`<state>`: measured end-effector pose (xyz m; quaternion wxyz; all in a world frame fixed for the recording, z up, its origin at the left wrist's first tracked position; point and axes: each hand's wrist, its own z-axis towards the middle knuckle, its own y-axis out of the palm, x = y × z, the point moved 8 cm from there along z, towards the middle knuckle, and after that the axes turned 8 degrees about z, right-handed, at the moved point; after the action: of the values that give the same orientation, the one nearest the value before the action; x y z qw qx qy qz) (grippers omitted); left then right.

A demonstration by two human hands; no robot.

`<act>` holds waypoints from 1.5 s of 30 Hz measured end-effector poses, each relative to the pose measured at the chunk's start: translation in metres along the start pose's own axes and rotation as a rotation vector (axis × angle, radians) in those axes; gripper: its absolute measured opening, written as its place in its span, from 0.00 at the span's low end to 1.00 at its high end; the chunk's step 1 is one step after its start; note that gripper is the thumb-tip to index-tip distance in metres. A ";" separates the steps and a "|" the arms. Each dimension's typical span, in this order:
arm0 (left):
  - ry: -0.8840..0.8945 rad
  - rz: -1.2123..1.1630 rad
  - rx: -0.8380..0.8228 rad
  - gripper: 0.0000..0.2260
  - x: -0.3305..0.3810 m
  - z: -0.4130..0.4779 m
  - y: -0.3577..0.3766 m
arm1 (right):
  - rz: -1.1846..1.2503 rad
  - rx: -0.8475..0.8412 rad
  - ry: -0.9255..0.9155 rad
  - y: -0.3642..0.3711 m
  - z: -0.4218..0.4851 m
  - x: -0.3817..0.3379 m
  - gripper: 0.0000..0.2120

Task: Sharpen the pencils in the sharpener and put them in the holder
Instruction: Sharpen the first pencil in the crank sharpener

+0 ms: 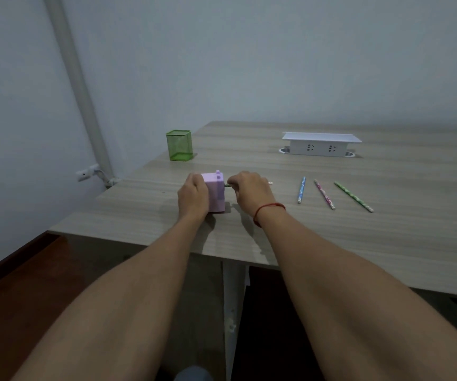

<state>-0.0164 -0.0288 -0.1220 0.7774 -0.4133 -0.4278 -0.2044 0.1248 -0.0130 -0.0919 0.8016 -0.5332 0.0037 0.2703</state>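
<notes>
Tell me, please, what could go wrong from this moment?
The lilac plastic box sharpener could slide if the left hand gripping it loosens.
The thin pencil the right hand holds in it might snap if pushed crooked.
The green mesh holder stands near the edge of the wooden table; it could tip off.

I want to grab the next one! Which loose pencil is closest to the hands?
The blue pencil: leftmost of the three loose ones, nearest the right hand. The pink pencil and green pencil lie farther right.

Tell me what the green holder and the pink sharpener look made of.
The green holder: likely painted wire mesh, probably metal; its walls are see-through. The sharpener: smooth matte plastic, judging by its even moulded faces.
</notes>
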 end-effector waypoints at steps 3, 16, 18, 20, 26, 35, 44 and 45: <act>0.016 0.004 0.003 0.16 0.003 -0.002 -0.002 | -0.007 0.002 -0.004 0.000 -0.002 -0.001 0.13; 0.094 0.022 -0.129 0.25 -0.002 0.007 -0.012 | 0.052 -0.259 -0.120 0.009 -0.008 -0.041 0.45; 0.078 0.015 -0.106 0.23 -0.011 0.009 -0.020 | 0.006 -0.276 -0.151 0.011 -0.006 -0.045 0.43; 0.104 0.090 -0.096 0.16 -0.021 0.011 -0.029 | -0.020 -0.290 -0.155 0.014 -0.004 -0.047 0.42; 0.414 0.515 -0.278 0.09 -0.028 0.001 -0.025 | -0.097 -0.267 -0.148 0.024 0.003 -0.064 0.38; 0.539 0.651 -0.392 0.07 -0.029 0.004 -0.019 | -0.051 -0.248 -0.090 0.017 -0.005 -0.067 0.31; 0.550 0.795 -0.487 0.11 -0.035 0.005 -0.012 | -0.075 -0.236 -0.076 0.025 0.000 -0.063 0.36; 0.573 0.811 -0.476 0.11 -0.033 0.006 -0.013 | -0.083 -0.232 -0.080 0.025 0.000 -0.063 0.36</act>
<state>-0.0462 -0.0328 -0.1422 0.7643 -0.6372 0.0525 -0.0841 0.0602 -0.0328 -0.0945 0.7445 -0.6109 -0.0817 0.2565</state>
